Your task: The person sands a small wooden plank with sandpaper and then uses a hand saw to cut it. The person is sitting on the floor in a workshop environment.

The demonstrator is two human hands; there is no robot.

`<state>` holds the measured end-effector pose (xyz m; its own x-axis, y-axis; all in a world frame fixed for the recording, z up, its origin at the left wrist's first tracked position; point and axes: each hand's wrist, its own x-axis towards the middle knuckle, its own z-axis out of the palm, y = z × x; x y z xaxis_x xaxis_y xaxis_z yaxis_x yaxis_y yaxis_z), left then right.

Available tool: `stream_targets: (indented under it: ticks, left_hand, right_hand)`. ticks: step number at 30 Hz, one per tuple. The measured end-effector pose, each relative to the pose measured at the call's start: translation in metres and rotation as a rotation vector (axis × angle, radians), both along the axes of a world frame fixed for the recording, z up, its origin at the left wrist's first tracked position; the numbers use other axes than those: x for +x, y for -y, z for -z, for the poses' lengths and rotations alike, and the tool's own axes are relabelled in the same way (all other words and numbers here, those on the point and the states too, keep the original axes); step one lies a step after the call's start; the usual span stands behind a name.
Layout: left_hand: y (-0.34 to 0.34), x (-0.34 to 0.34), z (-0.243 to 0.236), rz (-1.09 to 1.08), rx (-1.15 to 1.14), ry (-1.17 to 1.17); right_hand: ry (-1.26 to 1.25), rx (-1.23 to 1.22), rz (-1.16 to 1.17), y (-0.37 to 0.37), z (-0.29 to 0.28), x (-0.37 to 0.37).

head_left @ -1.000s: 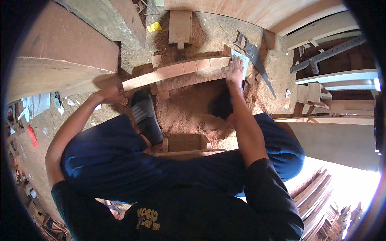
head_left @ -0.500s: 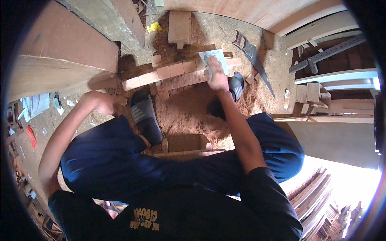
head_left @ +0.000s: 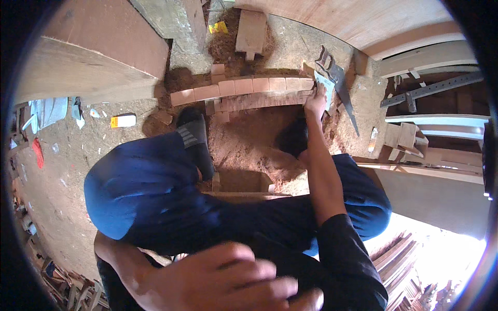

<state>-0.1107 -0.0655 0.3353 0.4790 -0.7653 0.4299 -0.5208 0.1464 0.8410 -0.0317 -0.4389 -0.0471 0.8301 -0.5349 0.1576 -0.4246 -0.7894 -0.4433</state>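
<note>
My right hand (head_left: 315, 103) is closed on a pale blue-white sheet (head_left: 325, 85), held at the right end of a row of light wooden blocks (head_left: 244, 87). The row, a slightly curved strip on the sawdust-covered ground, is fitted against a darker wooden piece (head_left: 259, 102). Close in front of my body, my left hand (head_left: 223, 277) is raised, slightly blurred, its fingers loosely bent and apart with nothing seen in them. A handsaw (head_left: 337, 83) lies just right of the sheet.
A wooden block with a tenon (head_left: 251, 32) and a yellow scrap (head_left: 218, 27) lie beyond the row. Large wooden panels (head_left: 98, 72) stand at left. A white-and-orange bottle (head_left: 123, 121) lies left of my sandal (head_left: 194, 140). A shelf with timber (head_left: 415, 137) stands at right.
My right hand has slid rightward along the row with the sheet, from over the blocks to their right end. My left hand has left the ground beside my foot and come up near my chest.
</note>
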Motion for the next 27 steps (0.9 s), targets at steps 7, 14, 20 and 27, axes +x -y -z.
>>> stream_targets:
  ticks: [7, 14, 20, 27]
  left_hand:
    - [-0.006, 0.01, 0.002, 0.468, 0.234, -0.281]
    - [-0.003, 0.036, -0.001, 0.761, 0.194, -0.773]
    - [-0.013, 0.013, 0.01, 0.536, -0.562, -1.203]
    - [0.017, 0.029, -0.003, 0.639, -0.755, -0.986]
  right_hand:
    - [-0.03, 0.191, -0.172, -0.029, -0.021, 0.008]
    - [-0.069, -0.146, -0.541, -0.053, -0.014, 0.006]
    - [-0.113, -0.66, -0.317, -0.011, 0.022, -0.011]
    - [-0.023, -0.132, -0.073, -0.028, 0.004, -0.006]
